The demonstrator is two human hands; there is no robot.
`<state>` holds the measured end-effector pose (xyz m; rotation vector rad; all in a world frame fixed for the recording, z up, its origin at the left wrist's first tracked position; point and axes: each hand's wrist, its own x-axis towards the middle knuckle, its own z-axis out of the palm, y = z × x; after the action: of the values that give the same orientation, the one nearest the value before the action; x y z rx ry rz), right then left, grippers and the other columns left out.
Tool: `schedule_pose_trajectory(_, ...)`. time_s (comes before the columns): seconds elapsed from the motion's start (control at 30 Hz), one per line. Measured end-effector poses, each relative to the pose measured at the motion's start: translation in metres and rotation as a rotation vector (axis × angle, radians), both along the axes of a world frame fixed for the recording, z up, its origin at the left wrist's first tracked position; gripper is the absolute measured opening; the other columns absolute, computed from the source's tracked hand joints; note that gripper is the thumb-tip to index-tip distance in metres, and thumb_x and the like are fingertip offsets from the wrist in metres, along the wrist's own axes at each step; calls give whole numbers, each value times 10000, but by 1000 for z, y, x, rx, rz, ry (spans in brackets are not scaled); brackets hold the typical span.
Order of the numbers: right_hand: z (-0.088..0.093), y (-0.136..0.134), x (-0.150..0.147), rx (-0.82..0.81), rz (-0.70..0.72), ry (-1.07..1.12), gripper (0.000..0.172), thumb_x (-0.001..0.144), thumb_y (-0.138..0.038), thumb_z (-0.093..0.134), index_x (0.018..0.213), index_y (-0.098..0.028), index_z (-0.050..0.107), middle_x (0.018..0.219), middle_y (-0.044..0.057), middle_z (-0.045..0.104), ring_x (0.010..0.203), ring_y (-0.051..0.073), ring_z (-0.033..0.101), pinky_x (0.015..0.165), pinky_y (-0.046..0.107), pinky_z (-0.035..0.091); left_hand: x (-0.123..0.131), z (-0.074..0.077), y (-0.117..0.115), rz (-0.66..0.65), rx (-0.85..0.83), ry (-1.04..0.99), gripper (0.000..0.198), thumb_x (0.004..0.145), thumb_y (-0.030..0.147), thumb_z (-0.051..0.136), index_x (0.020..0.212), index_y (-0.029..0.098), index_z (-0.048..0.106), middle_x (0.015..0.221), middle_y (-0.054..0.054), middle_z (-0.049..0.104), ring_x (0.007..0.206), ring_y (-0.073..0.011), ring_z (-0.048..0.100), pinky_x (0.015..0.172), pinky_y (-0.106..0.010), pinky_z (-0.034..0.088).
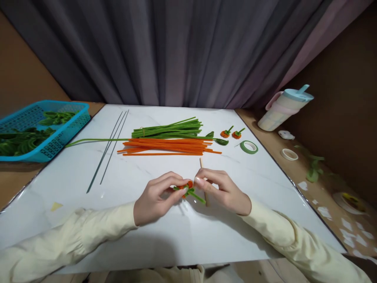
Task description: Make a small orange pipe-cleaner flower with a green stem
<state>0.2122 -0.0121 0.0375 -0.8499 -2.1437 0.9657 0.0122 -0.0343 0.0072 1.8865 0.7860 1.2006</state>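
My left hand (159, 196) pinches a small orange pipe-cleaner fruit (190, 183) with green leaves and a short green stem (196, 196). Close beside it, my right hand (225, 190) has thumb and forefinger pressed together near the orange part; what lies between these fingertips is too small to make out. A thin wooden stick (201, 162) runs behind the right hand's fingers and shows again below the thumb. Whether that hand grips the stick I cannot tell. Beyond the hands lie bundles of orange pipe cleaners (167, 146) and green pipe cleaners (167, 129).
Two finished orange fruits (225, 133) and a roll of green tape (249, 147) lie at back right. Thin dark wires (103, 159) rest at left, near a blue basket (64, 135) of green leaves. A tumbler (284, 108) stands right, above paper scraps (324, 212).
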Motion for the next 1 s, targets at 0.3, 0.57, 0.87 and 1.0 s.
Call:
schedule_pose_trajectory(0.3, -8, -14, -12, -6, -135, -50, 175, 889, -242, 472, 754, -168, 554, 686, 15, 553, 633, 118, 487, 581, 231, 386, 0, -5, -7, 84, 4, 51, 207, 806, 81, 557, 994, 167, 546, 936, -61, 611, 870, -131, 595, 677, -191, 517)
schedule_pose_trajectory(0.57, -14, -14, -16, 369, -111, -34, 181, 791, -28, 365, 720, -177, 442, 644, 13, 495, 706, 159, 437, 652, 306, 316, 2, 8, 1, -102, -578, -152, 90, 776, 202, 620, 771, 129, 567, 794, -29, 607, 747, -106, 580, 680, -209, 491)
schedule_pose_trajectory(0.87, -17, -11, -15, 505, -67, -95, 195, 739, 13, 360, 747, -177, 404, 673, 9, 526, 757, 168, 447, 702, 334, 286, -1, 9, 5, -230, -971, -230, 219, 733, 287, 679, 736, 119, 539, 739, -32, 636, 642, -144, 646, 583, -231, 496)
schedule_pose_trajectory(1.0, -12, -10, -13, 319, -58, -113, 136, 868, -95, 376, 792, -179, 451, 715, 13, 537, 745, 156, 466, 720, 316, 326, 0, 9, 5, -150, -885, -199, 214, 732, 305, 677, 752, 113, 582, 769, -39, 638, 651, -116, 604, 603, -236, 506)
